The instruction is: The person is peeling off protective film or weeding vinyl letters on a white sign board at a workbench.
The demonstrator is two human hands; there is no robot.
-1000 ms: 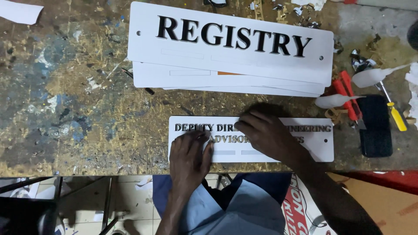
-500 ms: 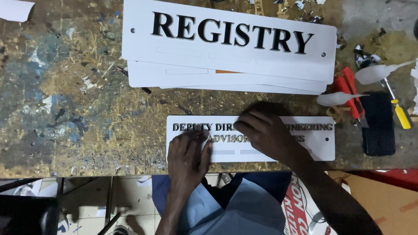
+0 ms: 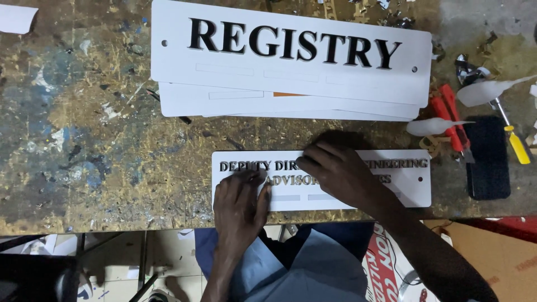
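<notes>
- Small white sign plate (image 3: 414, 187) with two rows of raised black letters lies flat at the near edge of the worn, paint-stained workbench (image 3: 84, 140), which serves as landmark here
- Head view: left hand (image 3: 239, 204) rests palm down on the plate's near left part, fingers spread flat over the lower row of letters, grasping nothing
- Right hand (image 3: 341, 173) lies across the plate's middle, fingers bent and fingertips (image 3: 305, 162) pressing on the upper row of letters; it presses rather than grips
- Farther back on the workbench, a stack of larger white sign plates (image 3: 291, 61) sits well apart from the small plate, the top one bearing big black letters
- At the workbench's right end lie a red-handled cutter (image 3: 450, 120), a black phone (image 3: 488, 156) and a yellow-handled screwdriver (image 3: 514, 140), near the small plate's right end
- Below the workbench's near edge shows the person's blue clothing (image 3: 313, 268)
</notes>
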